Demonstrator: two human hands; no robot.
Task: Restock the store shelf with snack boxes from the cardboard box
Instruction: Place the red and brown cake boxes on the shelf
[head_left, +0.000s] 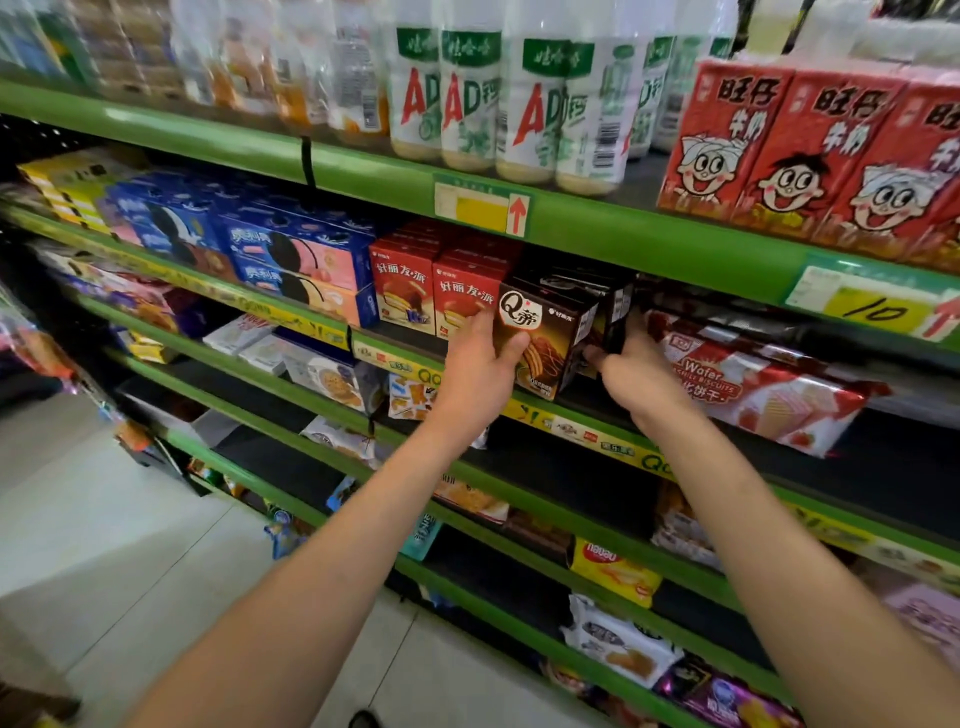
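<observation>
A dark brown snack box (550, 338) with a white Q logo stands at the front of the green shelf (582, 423), second tier from the top. My left hand (480, 371) grips its left front corner, thumb on the face. My right hand (636, 371) presses on the box's right side, fingers partly hidden behind it. More brown boxes (587, 283) are lined up behind it. Red snack boxes (434, 296) stand directly to its left. The cardboard box is out of view.
Blue cookie boxes (291, 254) fill the shelf further left. Red and white wafer bags (753, 384) lie right of my right hand. White bottles (519, 104) and red milk cartons (810, 150) sit on the tier above. Lower tiers hold mixed packets. Pale floor tiles (130, 545) lie at left.
</observation>
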